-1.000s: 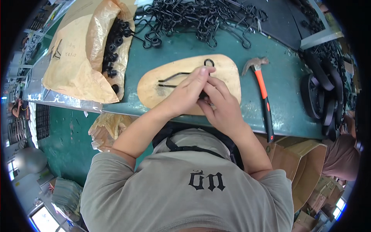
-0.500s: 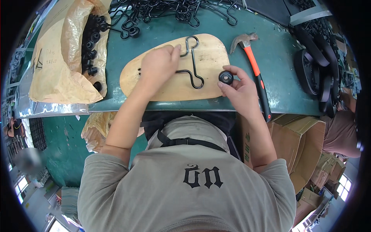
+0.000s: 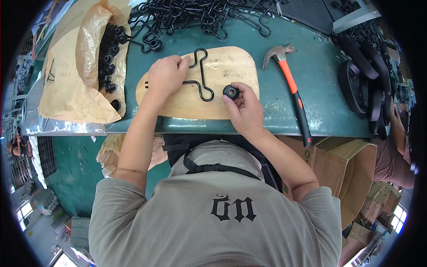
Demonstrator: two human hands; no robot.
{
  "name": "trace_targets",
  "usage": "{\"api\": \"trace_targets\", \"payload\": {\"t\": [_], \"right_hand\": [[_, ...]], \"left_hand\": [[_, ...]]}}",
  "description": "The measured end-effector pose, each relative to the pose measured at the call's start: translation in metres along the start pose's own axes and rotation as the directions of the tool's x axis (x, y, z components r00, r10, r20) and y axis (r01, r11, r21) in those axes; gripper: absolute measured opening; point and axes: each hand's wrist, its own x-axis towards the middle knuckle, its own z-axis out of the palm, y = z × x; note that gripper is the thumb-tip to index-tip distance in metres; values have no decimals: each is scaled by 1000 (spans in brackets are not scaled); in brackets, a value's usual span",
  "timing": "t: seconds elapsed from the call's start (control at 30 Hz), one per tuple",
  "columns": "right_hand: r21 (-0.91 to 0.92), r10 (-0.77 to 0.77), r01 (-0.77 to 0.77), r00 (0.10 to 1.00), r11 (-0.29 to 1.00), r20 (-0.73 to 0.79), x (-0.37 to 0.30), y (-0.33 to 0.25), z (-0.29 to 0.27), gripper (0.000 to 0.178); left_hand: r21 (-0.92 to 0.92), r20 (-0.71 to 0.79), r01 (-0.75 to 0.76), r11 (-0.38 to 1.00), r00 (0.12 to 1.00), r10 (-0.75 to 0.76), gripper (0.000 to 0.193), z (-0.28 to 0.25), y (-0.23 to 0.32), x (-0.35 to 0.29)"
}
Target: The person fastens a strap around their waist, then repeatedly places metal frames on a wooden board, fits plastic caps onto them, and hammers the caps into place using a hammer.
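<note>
On the wooden board (image 3: 231, 66), the left hand (image 3: 167, 75) grasps the bent wire (image 3: 202, 71); to its right, the right hand (image 3: 247, 109) pinches the black ring (image 3: 227, 92). It seems a positioning step; the next move probably needs careful aligning.

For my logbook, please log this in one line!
Left hand: closed over bent black rod; right hand: holding black ring; hammer: right of wooden board

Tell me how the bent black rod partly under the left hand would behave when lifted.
The bent black rod is probably stiff, since its loops look like set bends. Being thin, it is likely light. It might twist in the left hand, as its looped end spreads wide beyond the grip.
</note>
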Motion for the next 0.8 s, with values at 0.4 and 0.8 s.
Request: {"api": "trace_targets", "payload": {"t": [0.4, 0.8], "right_hand": [[-27, -57, 69, 946, 997, 318, 17, -28, -35, 46], [-929, 68, -129, 991, 348, -112, 35, 42, -142, 39]], "left_hand": [[-132, 155, 24, 991, 988, -3, 50, 16, 36, 0], [30, 189, -27, 999, 982, 21, 59, 14, 32, 0]]}}
